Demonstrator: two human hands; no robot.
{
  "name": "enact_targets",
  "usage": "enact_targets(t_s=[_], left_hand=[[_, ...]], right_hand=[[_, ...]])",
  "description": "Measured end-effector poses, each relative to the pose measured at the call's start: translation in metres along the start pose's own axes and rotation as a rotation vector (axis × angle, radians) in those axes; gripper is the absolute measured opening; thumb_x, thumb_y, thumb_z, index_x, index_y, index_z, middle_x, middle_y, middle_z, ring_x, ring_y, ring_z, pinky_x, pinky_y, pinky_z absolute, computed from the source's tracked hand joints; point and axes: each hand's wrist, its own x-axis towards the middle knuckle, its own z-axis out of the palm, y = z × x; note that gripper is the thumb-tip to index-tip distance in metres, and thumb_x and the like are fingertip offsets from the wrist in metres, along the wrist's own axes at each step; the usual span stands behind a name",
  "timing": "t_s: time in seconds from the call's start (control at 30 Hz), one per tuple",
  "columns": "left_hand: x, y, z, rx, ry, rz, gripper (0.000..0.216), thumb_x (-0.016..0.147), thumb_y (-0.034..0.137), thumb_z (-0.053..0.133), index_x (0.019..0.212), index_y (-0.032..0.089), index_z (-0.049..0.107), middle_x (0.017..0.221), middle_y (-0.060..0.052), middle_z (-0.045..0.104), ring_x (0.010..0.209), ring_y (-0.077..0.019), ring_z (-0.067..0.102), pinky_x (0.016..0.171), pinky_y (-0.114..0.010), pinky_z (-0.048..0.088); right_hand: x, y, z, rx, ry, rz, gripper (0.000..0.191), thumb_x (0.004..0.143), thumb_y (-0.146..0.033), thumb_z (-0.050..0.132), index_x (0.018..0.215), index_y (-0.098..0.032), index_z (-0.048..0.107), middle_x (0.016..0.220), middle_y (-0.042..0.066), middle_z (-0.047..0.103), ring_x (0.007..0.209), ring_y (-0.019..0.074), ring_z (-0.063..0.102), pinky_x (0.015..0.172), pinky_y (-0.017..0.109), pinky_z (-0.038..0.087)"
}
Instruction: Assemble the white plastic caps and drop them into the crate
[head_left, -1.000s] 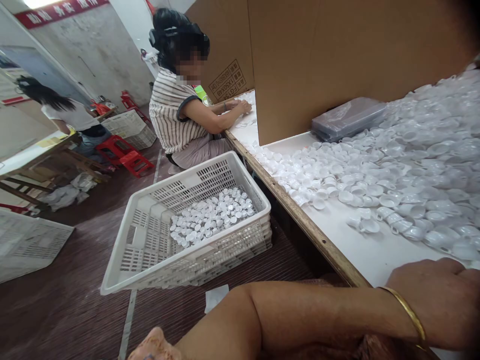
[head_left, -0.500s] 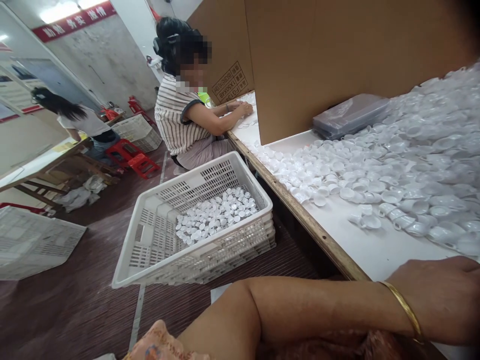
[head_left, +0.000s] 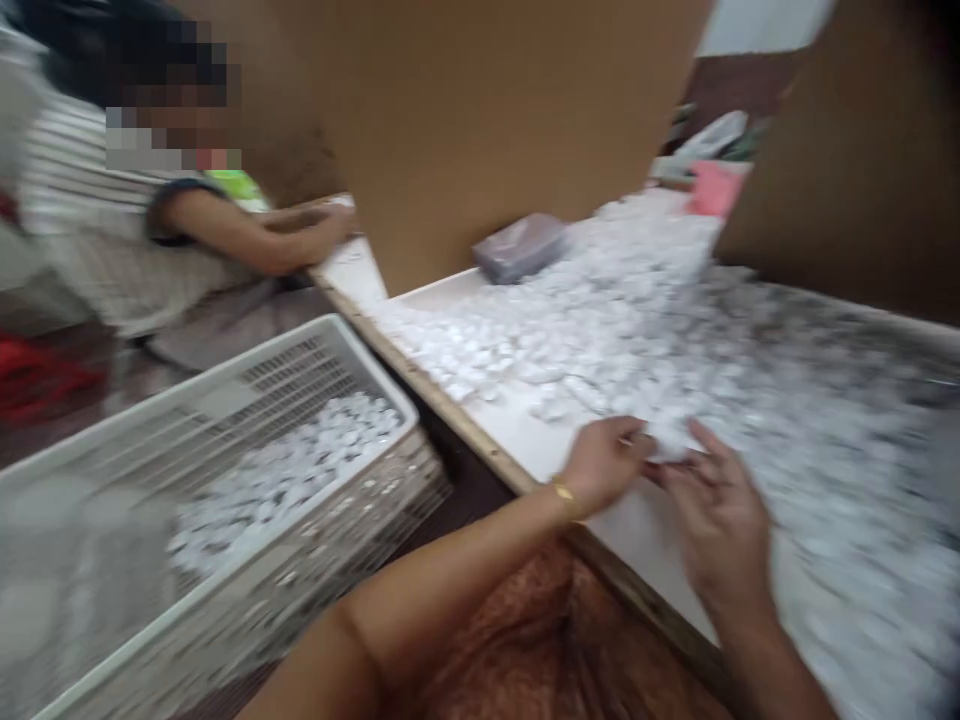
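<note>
My left hand [head_left: 607, 465], with a gold bracelet at its wrist, is closed with its fingertips pinched together above the near edge of the table. Facing it, my right hand [head_left: 724, 515] has its fingers curled and the thumb towards the left hand. Something white shows between the two sets of fingertips, but blur and the white pile behind hide its shape. Just beyond the hands spreads a big heap of small, glossy white cup-like pieces [head_left: 637, 300] on the white tabletop [head_left: 514, 425].
A white plastic crate [head_left: 225, 395] holding small white round pieces [head_left: 300, 475] stands left of the wooden table edge [head_left: 457, 415]. Cardboard panels [head_left: 495, 120] rise behind the heap, near a clear-wrapped package [head_left: 521, 248]. A co-worker in a striped top [head_left: 82, 220] sits beyond the crate.
The view has swung right and is blurred. My left forearm, earlier stretched across the bottom right, now appears further left, and both hands have come into view close together.
</note>
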Motion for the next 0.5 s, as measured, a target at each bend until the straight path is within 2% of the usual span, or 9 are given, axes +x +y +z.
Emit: enact_targets(t_s=[0.07,0.13,0.33,0.5], left_hand=[[0.002,-0.001,-0.007,-0.226,-0.055,-0.055,0.021,0.076,0.029,0.050,0.076,0.013,0.063,0.068,-0.003,0.061,0.065,-0.0137,0.058,0.062,-0.024,0.047],[0.004,-0.001,-0.009,-0.351,-0.088,-0.096,0.022,0.075,0.031,0.053,0.079,0.012,0.064,0.067,-0.003,0.061,0.062,-0.0125,0.058,0.060,-0.023,0.048],[-0.002,0.008,-0.001,-0.453,-0.120,-0.146,0.023,0.071,0.032,0.060,0.080,0.011,0.065,0.069,-0.005,0.062,0.062,-0.0119,0.057,0.062,-0.023,0.048],[-0.001,0.011,0.001,-0.528,-0.108,-0.177,0.021,0.069,0.031,0.063,0.074,0.011,0.065,0.069,-0.005,0.062,0.064,-0.0122,0.056,0.063,-0.024,0.048]], right_hand=[[0.003,-0.005,-0.008,0.113,-0.022,0.050,0.045,0.077,-0.035,0.061,0.118,-0.019,0.051,0.100,0.009,0.061,0.083,0.0207,0.064,0.076,0.041,0.054],[0.008,-0.009,-0.006,0.191,-0.028,0.033,0.036,0.077,-0.035,0.060,0.108,-0.018,0.056,0.098,0.009,0.064,0.080,0.0207,0.065,0.075,0.042,0.055],[0.008,-0.019,-0.004,0.246,-0.022,-0.002,0.024,0.079,-0.031,0.058,0.099,-0.019,0.059,0.087,0.004,0.067,0.075,0.0181,0.066,0.072,0.037,0.057],[0.009,-0.019,-0.010,0.189,-0.017,-0.062,0.023,0.080,-0.030,0.056,0.101,-0.020,0.060,0.093,0.006,0.066,0.077,0.0177,0.065,0.071,0.035,0.057]])
